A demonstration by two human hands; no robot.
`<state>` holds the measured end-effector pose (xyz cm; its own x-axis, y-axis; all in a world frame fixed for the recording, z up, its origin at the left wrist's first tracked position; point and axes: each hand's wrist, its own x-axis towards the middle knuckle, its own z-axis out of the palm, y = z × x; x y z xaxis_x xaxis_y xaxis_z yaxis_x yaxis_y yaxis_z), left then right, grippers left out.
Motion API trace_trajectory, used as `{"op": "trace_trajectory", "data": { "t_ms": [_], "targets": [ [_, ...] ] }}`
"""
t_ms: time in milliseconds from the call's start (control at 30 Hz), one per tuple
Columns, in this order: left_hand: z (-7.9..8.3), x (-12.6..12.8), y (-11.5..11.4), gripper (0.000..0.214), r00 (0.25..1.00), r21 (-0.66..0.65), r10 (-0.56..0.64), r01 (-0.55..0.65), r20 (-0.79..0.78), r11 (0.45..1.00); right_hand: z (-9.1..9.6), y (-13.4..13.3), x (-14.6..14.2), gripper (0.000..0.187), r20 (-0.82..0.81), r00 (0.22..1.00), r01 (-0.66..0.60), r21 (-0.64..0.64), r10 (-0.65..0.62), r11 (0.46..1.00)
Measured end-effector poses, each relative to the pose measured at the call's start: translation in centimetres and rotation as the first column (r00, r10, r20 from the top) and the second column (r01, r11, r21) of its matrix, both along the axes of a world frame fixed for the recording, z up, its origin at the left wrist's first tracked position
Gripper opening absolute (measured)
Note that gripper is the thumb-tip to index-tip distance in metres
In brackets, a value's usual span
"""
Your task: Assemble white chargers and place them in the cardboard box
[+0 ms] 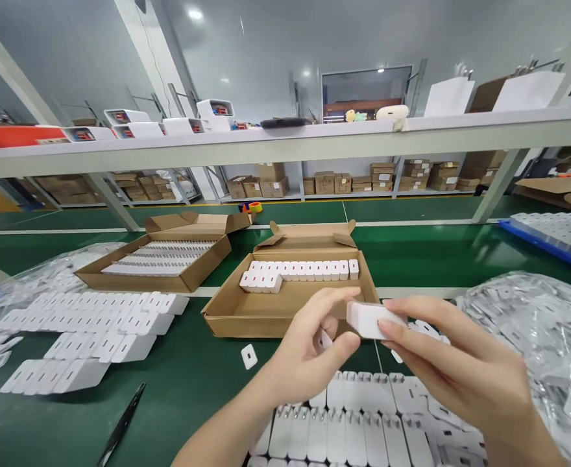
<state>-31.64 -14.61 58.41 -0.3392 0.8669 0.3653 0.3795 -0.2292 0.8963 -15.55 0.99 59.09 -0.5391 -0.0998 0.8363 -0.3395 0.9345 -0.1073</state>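
Note:
My right hand (453, 363) is closed round a white charger block (370, 319), held just in front of the near wall of an open cardboard box (285, 311). My left hand (309, 340) curls beside it, fingertips touching the block's left end, with a small white piece (325, 340) tucked in the palm. Inside the box, a row of white chargers (300, 271) stands along the far side, with a short second row begun at its left. Below my hands lie several chargers in rows (358, 421) on the green table.
A second open box (169, 256) of white parts sits at the left. Rows of chargers (95, 324) cover the left table, with plastic bags of parts (533, 337) at the right. A black tool (122, 425) and a lone white piece (249, 356) lie near me. A shelf (285, 146) spans above.

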Motion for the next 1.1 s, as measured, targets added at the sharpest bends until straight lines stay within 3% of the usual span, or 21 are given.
{"op": "trace_trajectory", "data": {
  "t_ms": [100,167,267,367,433,500,567,700,900,1100],
  "targets": [
    [0.0,-0.3,0.1,0.056,0.981,-0.102,-0.044,0.064,0.19,0.993,0.2,-0.3,0.2,0.065,0.052,0.999,-0.004,0.042,0.002,0.999],
    [0.1,0.0,0.0,0.054,0.979,-0.121,-0.013,0.038,0.202,0.992,0.3,-0.4,0.1,0.062,0.091,0.996,-0.029,0.052,0.025,0.998],
    [0.2,0.7,-0.1,0.044,0.986,-0.095,0.06,-0.046,0.155,0.994,0.1,-0.3,-0.3,0.05,0.153,0.988,-0.01,-0.154,0.034,0.988],
    [0.2,1.0,-0.2,0.042,0.986,-0.068,0.102,-0.094,0.129,0.993,-0.2,0.1,-0.7,0.041,0.253,0.967,0.107,-0.477,0.02,0.872],
    [0.2,1.0,-0.2,0.042,0.987,-0.059,0.103,-0.096,0.12,0.994,-0.3,0.3,-0.9,0.037,0.33,0.938,0.119,-0.601,0.11,0.79],
    [0.2,0.8,-0.3,0.041,0.989,-0.049,0.094,-0.088,0.117,0.995,-0.3,0.3,-1.0,0.035,0.372,0.893,0.069,-0.671,0.254,0.738],
    [0.2,0.8,-0.3,0.04,0.987,-0.034,0.095,-0.092,0.127,0.995,-0.2,0.0,-1.2,0.034,0.374,0.87,0.052,-0.719,0.323,0.693],
    [0.1,0.8,-0.2,0.041,0.982,-0.039,0.118,-0.114,0.148,0.993,-0.1,-0.8,-1.6,0.024,0.323,0.907,0.092,-0.778,0.271,0.622],
    [-0.2,0.8,-0.1,0.041,0.982,-0.053,0.084,-0.076,0.167,0.996,-0.4,-1.3,-2.0,0.016,0.264,0.945,0.103,-0.801,0.193,0.59],
    [-0.1,1.1,-0.5,0.032,0.988,-0.01,0.095,-0.095,0.124,0.995,-0.5,-1.6,-2.0,0.014,0.252,0.949,0.074,-0.765,0.19,0.64]
  ]
}}
